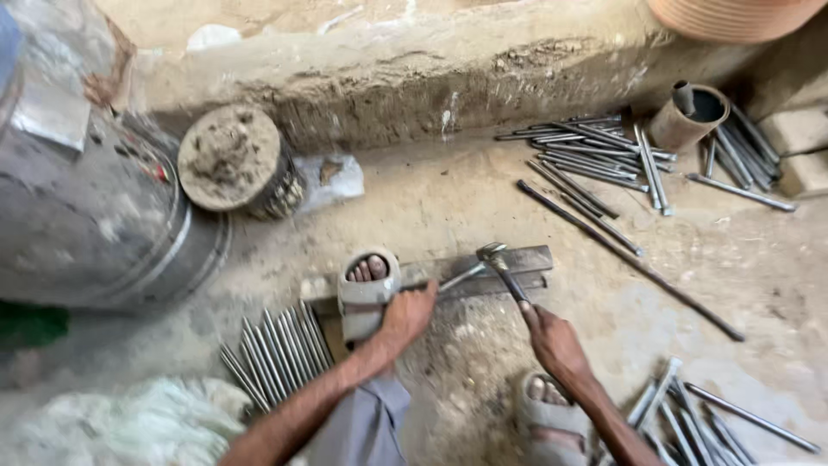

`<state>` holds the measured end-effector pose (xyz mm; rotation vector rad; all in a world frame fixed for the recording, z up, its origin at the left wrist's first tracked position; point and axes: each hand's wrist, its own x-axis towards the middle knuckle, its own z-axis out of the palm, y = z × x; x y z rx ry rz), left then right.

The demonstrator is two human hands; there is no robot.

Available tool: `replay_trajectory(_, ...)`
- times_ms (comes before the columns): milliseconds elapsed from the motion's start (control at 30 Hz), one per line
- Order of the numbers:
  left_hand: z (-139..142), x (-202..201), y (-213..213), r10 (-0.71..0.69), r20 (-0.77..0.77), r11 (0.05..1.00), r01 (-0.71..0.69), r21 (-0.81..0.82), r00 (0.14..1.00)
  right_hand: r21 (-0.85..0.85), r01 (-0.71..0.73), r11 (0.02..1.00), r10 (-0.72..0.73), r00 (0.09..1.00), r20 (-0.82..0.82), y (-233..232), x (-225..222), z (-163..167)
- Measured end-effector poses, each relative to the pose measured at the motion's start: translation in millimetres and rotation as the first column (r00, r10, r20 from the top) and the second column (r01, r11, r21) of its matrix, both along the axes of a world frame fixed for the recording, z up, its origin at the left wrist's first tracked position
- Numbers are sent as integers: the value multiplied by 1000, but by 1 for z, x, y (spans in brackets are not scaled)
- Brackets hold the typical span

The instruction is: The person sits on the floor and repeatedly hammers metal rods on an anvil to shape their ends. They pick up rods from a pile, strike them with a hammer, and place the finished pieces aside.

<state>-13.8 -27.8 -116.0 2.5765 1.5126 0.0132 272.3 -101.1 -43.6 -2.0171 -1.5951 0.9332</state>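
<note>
Dusty concrete floor holds a long grey steel bar point(509, 259) lying left to right. Left hand point(407, 315) pinches a thin grey metal rod point(460, 276) on it; right hand point(554, 343) is closed around a dark-handled steel hammer point(503, 267) angled over the rod's tip.

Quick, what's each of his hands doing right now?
Left hand: closed on a thin metal rod, held on the steel bar.
Right hand: closed around a hammer handle.

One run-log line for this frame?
left hand: holds rod on steel bar | right hand: grips hammer, head at rod
</note>
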Motion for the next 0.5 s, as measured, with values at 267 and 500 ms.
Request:
replay_trajectory(267,5,-1,7,46,110,998,-40,-51,993,-98,199,975,-203,979,-34,-19,-3,-17)
replay_trajectory(500,19,-2,19,37,32,999,-35,-37,999,15,53,998,-52,997,-53,1,18,-12)
